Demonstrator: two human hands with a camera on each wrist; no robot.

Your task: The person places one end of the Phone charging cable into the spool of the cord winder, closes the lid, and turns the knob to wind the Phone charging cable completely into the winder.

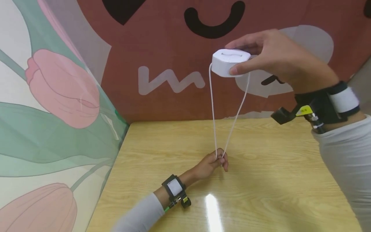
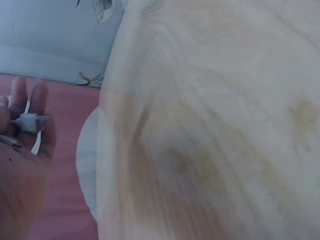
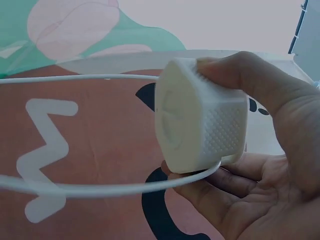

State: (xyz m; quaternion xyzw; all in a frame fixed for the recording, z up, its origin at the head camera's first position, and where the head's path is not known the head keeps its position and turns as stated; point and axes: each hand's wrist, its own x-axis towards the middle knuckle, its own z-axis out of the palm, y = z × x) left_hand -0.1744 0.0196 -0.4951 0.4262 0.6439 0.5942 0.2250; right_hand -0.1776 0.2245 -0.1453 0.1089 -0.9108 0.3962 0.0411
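Note:
My right hand [image 1: 279, 58] holds up a white hexagonal cable reel [image 1: 224, 67], pinching its side walls between thumb and fingers. In the right wrist view the reel [image 3: 180, 120] shows a round raised centre on one face and dotted grip texture on a side. Two strands of thin white cable [image 1: 213, 106] run down from it, converging at my left hand [image 1: 209, 164]. That hand, low over the table, grips the lower ends. A small white plug [image 2: 31, 122] with a pale tip shows among its fingers in the left wrist view.
A wood-grain table [image 1: 162, 145] lies below both hands. Behind it hangs a red-brown printed cloth [image 1: 162, 42], and a tulip-patterned cloth [image 1: 63, 138] covers the left side. Light glares off the tabletop near the front.

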